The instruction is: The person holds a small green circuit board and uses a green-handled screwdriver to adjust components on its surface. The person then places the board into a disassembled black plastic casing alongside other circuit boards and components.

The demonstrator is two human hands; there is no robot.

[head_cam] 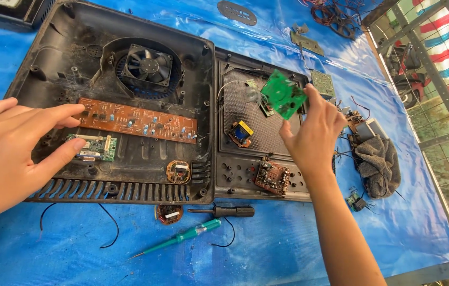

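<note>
Right hand [313,139] pinches a small green circuit board [283,94], tilted, above the right black tray [245,182]. Left hand [10,145], fingers loosely extended, touches the long brown board [138,121] lying left-to-right inside the left casing [49,32] beside a fan [148,64].

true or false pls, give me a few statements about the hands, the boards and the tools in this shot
1. The right hand holds up a small green circuit board. True.
2. The left hand grips the black-handled screwdriver. False: it rests on the open black plastic casing, fingers by the long brown circuit board.
3. A square black fan sits inside the casing. True.
4. The teal-handled tester screwdriver lies inside the casing. False: it lies outside, on the blue plastic sheet.
</note>
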